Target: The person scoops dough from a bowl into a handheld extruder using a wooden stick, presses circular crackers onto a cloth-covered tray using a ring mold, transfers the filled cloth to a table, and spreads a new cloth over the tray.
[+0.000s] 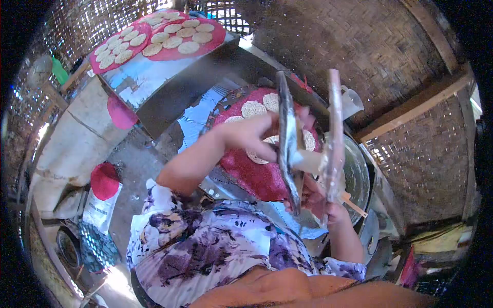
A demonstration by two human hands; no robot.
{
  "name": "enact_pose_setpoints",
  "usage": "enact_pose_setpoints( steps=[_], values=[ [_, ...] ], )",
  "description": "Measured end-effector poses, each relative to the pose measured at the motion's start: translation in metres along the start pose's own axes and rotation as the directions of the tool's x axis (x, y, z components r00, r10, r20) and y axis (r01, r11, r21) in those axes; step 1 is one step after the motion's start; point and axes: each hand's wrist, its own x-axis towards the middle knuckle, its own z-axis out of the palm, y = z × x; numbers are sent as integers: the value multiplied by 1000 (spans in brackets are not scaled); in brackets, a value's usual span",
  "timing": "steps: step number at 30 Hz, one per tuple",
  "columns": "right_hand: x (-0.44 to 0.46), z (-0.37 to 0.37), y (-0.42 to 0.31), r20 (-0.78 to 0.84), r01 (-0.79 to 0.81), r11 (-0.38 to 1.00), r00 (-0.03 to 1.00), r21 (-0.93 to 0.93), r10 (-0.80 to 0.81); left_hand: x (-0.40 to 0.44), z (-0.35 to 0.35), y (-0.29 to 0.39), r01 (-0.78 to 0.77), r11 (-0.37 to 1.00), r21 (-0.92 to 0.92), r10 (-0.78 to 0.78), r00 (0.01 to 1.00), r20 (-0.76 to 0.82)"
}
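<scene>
A tool with a dark, shiny board and a pale board stands nearly upright, edge-on, with a whitish cylindrical piece between the boards. My left hand grips the dark board from the left; some of its fingers are hidden or blurred behind it. Low on the tool, my right hand closes around its lower part. Beneath both hands lies a round red mat bearing several flat, pale, lacy discs, partly covered by the tool and my left hand.
More red mats with pale discs lie on a raised surface at the upper left. A large round basin and a white jug are at the right. A white sack rests at the lower left. Woven walls enclose the space.
</scene>
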Motion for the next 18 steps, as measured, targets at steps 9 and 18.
enact_pose_setpoints(
  steps=[9, 18],
  values=[
    [-11, -46, -12, 17, -211, 978, 977, -5, 211, 34, -25, 19, -363, 672, -645, 407, 909, -88],
    [43, -87, -13, -114, -310, 940, 949, -141, 296, 25, -91, -68, -388, 412, -824, 130, 920, -369]
  ],
)
